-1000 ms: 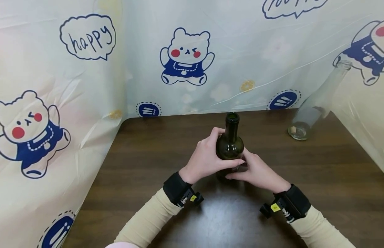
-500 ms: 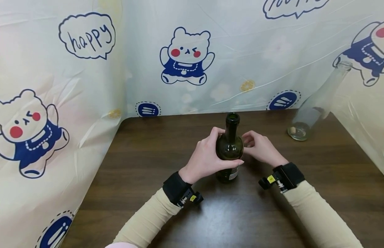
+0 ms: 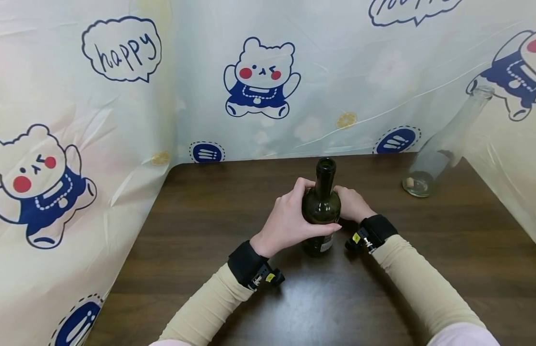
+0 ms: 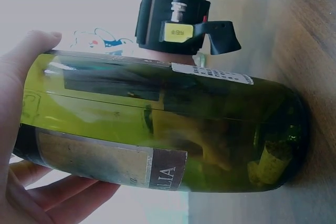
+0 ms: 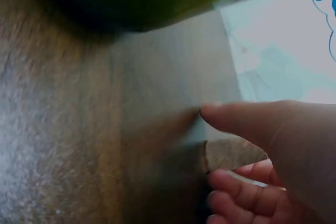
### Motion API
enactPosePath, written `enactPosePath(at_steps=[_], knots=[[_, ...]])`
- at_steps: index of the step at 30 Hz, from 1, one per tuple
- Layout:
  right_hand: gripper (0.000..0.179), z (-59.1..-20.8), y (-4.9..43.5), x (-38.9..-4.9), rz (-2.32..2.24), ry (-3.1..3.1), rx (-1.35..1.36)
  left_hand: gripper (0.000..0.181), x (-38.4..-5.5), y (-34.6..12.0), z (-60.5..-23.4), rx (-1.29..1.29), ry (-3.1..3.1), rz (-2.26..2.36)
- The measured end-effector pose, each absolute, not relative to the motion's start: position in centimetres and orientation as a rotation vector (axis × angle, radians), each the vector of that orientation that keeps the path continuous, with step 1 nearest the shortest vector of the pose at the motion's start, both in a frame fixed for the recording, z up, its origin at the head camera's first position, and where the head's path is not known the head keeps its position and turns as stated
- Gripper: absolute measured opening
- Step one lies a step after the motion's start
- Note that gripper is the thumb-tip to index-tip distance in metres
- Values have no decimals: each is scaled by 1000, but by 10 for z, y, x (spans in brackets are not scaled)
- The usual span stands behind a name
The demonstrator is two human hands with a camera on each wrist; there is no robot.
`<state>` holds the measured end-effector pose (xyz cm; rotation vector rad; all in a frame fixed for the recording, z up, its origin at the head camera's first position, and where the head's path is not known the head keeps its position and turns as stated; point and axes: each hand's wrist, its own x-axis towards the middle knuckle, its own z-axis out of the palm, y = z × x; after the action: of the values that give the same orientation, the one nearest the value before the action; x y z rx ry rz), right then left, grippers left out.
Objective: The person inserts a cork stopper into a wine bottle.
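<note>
My left hand [image 3: 285, 221] grips a dark green glass bottle [image 3: 321, 206] around its upper body, thumb across the front. The bottle stands on the wooden table [image 3: 220, 206]; a cork [image 4: 270, 163] lies inside at its base. A paper label [image 4: 97, 153] and a barcode sticker [image 4: 212, 73] show on the glass. My right hand [image 3: 354, 204] is at the bottle's far right side, its fingertips hidden there. In the right wrist view its thumb [image 5: 236, 119] is extended, apart from loosely bent fingers [image 5: 241, 195]. A brown patch [image 5: 231, 153] shows between them.
A clear glass bottle [image 3: 445, 139] stands at the table's back right, with a cork [image 3: 409, 181] inside. A printed curtain [image 3: 337, 57] with cartoon bears hangs behind the table and along its sides. Each wrist wears a black strap [image 3: 247, 263] with a small camera.
My right hand has let go of the green bottle's lower body, drawn back to the right, then moved in behind the bottle's right side. The left hand keeps its grip and the bottle stays put.
</note>
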<state>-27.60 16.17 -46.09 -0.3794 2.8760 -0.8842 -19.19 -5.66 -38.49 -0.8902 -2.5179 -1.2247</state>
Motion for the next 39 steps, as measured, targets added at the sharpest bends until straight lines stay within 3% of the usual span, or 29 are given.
enactPosePath(at_steps=[13,32,39], knots=[[35,-440,177,-268,-1075,2806,-284,85,-190,-56,-385,-881,-2522,-1219],[47,-320,176,-230,-1740,2861,-273,86,-193,-56,-385,-881,-2517,-1221],[36,-276,163,-206,-2058,2686,-371,85,-193,-54,-385,-852,-2516,-1211]])
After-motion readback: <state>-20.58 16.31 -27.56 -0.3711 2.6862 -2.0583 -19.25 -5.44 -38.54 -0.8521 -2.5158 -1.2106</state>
